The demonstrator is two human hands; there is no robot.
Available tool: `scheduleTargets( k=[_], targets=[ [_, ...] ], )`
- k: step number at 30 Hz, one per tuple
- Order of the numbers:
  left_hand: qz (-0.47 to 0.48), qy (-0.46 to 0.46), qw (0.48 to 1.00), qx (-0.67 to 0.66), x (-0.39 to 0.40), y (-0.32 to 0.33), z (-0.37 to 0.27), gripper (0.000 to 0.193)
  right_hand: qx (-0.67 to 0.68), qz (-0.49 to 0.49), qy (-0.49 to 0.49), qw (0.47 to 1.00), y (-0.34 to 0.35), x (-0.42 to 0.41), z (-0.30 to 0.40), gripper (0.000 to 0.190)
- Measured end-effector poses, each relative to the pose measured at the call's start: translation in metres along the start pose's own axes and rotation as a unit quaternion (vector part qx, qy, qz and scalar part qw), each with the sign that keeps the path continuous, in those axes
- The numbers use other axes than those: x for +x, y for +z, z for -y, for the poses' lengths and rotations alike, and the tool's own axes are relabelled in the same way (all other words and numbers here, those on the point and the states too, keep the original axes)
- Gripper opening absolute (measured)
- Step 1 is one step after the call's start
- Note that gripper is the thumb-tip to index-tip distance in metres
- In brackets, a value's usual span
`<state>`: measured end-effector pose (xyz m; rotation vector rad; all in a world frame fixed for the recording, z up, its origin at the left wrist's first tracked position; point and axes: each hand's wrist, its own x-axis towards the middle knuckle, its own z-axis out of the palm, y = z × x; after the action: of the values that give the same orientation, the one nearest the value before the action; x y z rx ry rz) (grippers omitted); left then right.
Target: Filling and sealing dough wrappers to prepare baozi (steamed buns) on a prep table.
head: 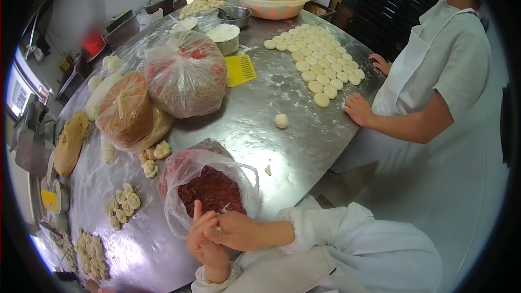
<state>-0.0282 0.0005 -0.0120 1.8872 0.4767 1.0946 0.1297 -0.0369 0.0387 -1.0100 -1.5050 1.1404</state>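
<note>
My left hand (pixel 203 238) and my right hand (pixel 236 230) meet at the near edge of the steel table. Between them shows a sliver of a small pale piece, apparently dough (pixel 219 228); the fingers hide most of it. One finger of my left hand points up. Just beyond my hands, an open clear plastic bag (pixel 253 179) holds a dark red, crumbly filling (pixel 211 189). A single dough ball (pixel 281 121) sits farther off, and a small dough scrap (pixel 268 170) lies to the bag's right.
Flattened dough rounds (pixel 321 63) cover the far right, beside a co-worker's hand (pixel 358 110). Tied filling bags (pixel 185 77) (pixel 124 114), a yellow scraper (pixel 240 70), a flour pot (pixel 224 38) and a large basin (pixel 272 12) stand beyond. Spiral dough pieces (pixel 123 205) lie left.
</note>
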Motion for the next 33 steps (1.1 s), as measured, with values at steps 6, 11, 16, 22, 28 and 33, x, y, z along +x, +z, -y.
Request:
scheduleTargets(
  k=[6, 11, 16, 22, 28, 33],
  targets=[
    [-0.177, -0.163, 0.962, -0.130, 0.042, 0.050, -0.052, 0.080, 0.229, 0.030, 0.233, 0.945, -0.024, -0.009, 0.000, 0.036],
    [-0.221, -0.206, 0.940, -0.160, 0.036, 0.032, -0.044, 0.070, 0.245, -0.263, 0.148, 0.921, -0.121, -0.038, -0.015, 0.022],
    [-0.234, -0.222, 0.926, -0.198, 0.016, 0.013, -0.036, 0.060, -0.283, -0.401, 0.186, 0.851, -0.207, -0.048, -0.047, 0.034],
    [-0.234, -0.245, 0.917, -0.210, 0.009, 0.014, -0.037, 0.060, -0.478, -0.304, 0.223, 0.794, -0.224, -0.027, -0.093, 0.042],
    [-0.224, -0.267, 0.917, -0.192, 0.001, 0.010, -0.037, 0.064, -0.481, -0.247, 0.335, 0.771, -0.229, -0.010, -0.101, 0.051],
    [-0.185, -0.268, 0.919, -0.222, 0.003, 0.011, -0.037, 0.055, -0.457, -0.205, 0.364, 0.785, -0.225, -0.015, -0.080, 0.064]
  ],
)
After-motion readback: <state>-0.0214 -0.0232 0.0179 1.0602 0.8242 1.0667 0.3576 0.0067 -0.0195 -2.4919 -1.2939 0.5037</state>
